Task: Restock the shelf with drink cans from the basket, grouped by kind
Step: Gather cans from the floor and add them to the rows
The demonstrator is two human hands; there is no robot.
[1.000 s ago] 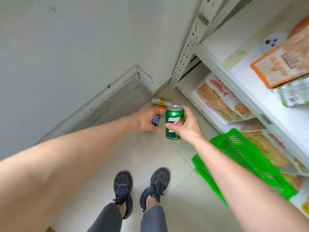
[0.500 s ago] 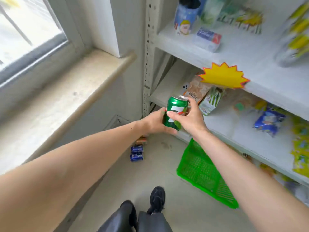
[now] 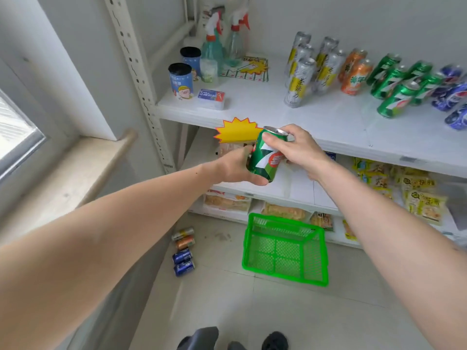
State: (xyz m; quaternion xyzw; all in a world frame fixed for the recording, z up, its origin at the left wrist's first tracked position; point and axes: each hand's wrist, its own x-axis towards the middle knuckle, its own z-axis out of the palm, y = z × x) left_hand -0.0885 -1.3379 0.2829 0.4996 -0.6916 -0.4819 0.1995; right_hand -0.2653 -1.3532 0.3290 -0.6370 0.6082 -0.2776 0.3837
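Observation:
A green 7-Up can (image 3: 265, 157) hangs tilted in front of the shelf edge. My right hand (image 3: 295, 147) grips its top part and my left hand (image 3: 235, 168) cups its lower side. On the white shelf (image 3: 303, 117) above stand silver-yellow cans (image 3: 299, 82), orange cans (image 3: 353, 77), green cans (image 3: 396, 89) and blue cans (image 3: 452, 94), grouped by kind. The green basket (image 3: 285, 248) lies on the floor with nothing in it. Several cans (image 3: 183, 251) lie on the floor by the wall, silver, orange and blue.
Spray bottles (image 3: 214, 39), two blue tubes (image 3: 180, 80) and a small box (image 3: 211, 97) fill the shelf's left part. A yellow starburst tag (image 3: 235, 130) hangs on the shelf edge. Snack packets (image 3: 414, 193) fill the lower shelves. A window sill (image 3: 75, 173) is at left.
I have risen from the floor with the green can, and both hands have lifted it to just under the can shelf. The view now takes in the rows of cans.

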